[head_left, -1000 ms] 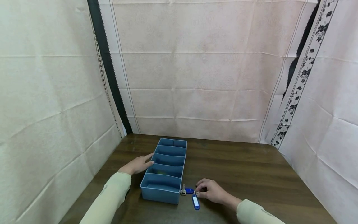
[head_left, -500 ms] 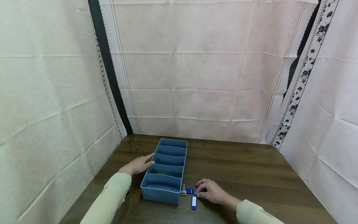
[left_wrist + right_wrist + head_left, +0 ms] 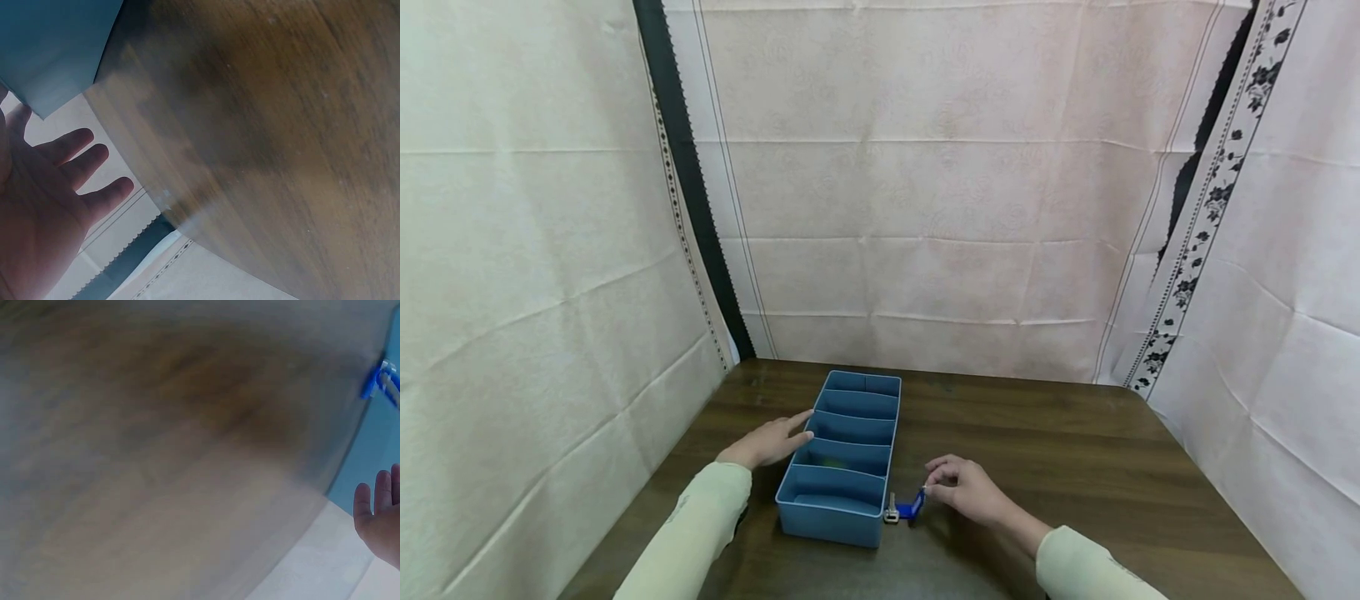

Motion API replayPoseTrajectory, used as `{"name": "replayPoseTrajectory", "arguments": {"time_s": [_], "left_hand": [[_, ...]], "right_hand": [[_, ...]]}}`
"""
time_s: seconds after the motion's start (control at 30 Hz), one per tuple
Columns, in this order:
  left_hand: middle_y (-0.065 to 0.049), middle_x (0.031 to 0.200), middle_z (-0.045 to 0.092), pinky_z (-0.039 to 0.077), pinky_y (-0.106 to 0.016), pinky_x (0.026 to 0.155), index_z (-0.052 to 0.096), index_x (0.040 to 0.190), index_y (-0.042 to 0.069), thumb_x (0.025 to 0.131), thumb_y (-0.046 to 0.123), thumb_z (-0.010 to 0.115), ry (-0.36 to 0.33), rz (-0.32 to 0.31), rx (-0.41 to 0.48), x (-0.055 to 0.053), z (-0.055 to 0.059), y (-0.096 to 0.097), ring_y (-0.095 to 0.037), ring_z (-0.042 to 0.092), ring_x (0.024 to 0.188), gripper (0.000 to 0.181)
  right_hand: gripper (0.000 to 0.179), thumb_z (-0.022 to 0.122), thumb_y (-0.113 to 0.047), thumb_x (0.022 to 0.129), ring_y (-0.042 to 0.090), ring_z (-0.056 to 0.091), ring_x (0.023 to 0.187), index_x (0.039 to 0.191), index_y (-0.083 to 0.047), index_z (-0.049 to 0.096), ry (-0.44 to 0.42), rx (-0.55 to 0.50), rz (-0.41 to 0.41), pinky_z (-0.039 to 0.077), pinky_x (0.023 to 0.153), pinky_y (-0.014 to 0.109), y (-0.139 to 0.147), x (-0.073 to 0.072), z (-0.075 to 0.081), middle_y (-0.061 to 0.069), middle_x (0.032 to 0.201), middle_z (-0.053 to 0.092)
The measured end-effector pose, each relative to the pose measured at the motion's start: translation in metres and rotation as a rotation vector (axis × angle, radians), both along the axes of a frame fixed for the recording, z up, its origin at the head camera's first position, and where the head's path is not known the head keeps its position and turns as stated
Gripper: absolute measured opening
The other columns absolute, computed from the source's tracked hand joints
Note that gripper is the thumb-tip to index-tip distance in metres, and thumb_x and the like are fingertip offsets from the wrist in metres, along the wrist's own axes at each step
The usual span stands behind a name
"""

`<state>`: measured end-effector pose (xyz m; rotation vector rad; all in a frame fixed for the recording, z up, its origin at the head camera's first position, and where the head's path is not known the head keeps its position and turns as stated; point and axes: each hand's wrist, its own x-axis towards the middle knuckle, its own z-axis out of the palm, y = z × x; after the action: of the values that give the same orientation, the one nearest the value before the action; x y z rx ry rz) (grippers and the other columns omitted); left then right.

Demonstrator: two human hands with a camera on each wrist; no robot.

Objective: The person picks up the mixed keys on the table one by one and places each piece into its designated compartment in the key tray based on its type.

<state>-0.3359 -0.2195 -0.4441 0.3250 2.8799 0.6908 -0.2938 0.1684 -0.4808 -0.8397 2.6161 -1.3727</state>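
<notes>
In the head view, my left hand (image 3: 769,442) rests its extended fingertips on the left rim of a long blue divided box (image 3: 842,529). The left wrist view shows that hand (image 3: 47,194) with its fingers spread beside the box's corner (image 3: 56,56). My right hand (image 3: 966,492) pinches a blue key tag (image 3: 918,502) between thumb and fingertip, right of the box's near end. A key (image 3: 892,510) with a second blue tag (image 3: 905,511) lies on the table against the box. Whether another key hangs from the pinched tag is hidden by the fingers.
The box stands lengthwise on a dark wooden table (image 3: 1037,450), split into several compartments. Something greenish (image 3: 832,461) shows faintly in the second compartment from the near end. Pale cloth (image 3: 925,208) hangs behind the table and on both sides.
My right hand has risen slightly away from me with the pinched tag, which swings from hanging toward me to a tilt over the other tag. The left hand and box have stayed put.
</notes>
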Motion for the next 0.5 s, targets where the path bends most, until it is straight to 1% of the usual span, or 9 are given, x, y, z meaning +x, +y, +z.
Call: {"name": "replayPoseTrajectory", "arguments": {"time_s": [0.1,0.2,0.33,0.43,0.5], "left_hand": [[-0.025,0.153,0.037,0.027,-0.070,0.106,0.030,0.158,0.022,0.104,0.046,0.046,0.000,0.001,0.000,0.000,0.000,0.000,-0.048,0.032,0.140,0.061],[-0.026,0.152,0.037,0.027,-0.070,0.105,0.030,0.158,0.022,0.104,0.046,0.046,-0.001,0.002,0.000,0.000,0.001,0.001,-0.049,0.032,0.139,0.061],[-0.026,0.152,0.037,0.028,-0.070,0.105,0.030,0.158,0.022,0.104,0.046,0.046,-0.001,0.002,0.000,0.000,0.001,0.001,-0.049,0.033,0.139,0.061],[-0.026,0.152,0.037,0.028,-0.070,0.105,0.030,0.158,0.022,0.104,0.046,0.046,-0.003,-0.002,0.005,0.000,0.001,0.001,-0.049,0.032,0.139,0.061],[-0.026,0.152,0.037,0.027,-0.070,0.106,0.030,0.158,0.022,0.104,0.046,0.046,-0.005,-0.003,0.010,0.001,0.002,0.001,-0.049,0.032,0.139,0.061]], "right_hand": [[0.011,0.069,-0.026,0.095,0.032,0.056,0.117,0.087,-0.022,0.074,-0.002,-0.023,-0.037,0.045,0.096,0.056,-0.003,0.001,0.010,0.010,0.126,0.062],[0.011,0.067,-0.027,0.096,0.029,0.056,0.116,0.088,-0.022,0.074,-0.013,-0.044,-0.077,0.049,0.094,0.049,-0.007,0.003,0.020,0.005,0.127,0.061],[0.011,0.067,-0.026,0.096,0.025,0.057,0.111,0.089,-0.021,0.074,-0.018,-0.081,-0.121,0.050,0.090,0.042,-0.016,0.003,0.032,0.003,0.127,0.061],[0.011,0.068,-0.027,0.096,0.023,0.058,0.106,0.089,-0.020,0.074,-0.002,-0.103,-0.129,0.050,0.088,0.038,-0.026,0.003,0.039,0.003,0.127,0.061],[0.013,0.068,-0.027,0.095,0.022,0.059,0.104,0.089,-0.018,0.074,0.013,-0.122,-0.118,0.051,0.085,0.036,-0.035,0.004,0.043,0.004,0.126,0.062]]}}
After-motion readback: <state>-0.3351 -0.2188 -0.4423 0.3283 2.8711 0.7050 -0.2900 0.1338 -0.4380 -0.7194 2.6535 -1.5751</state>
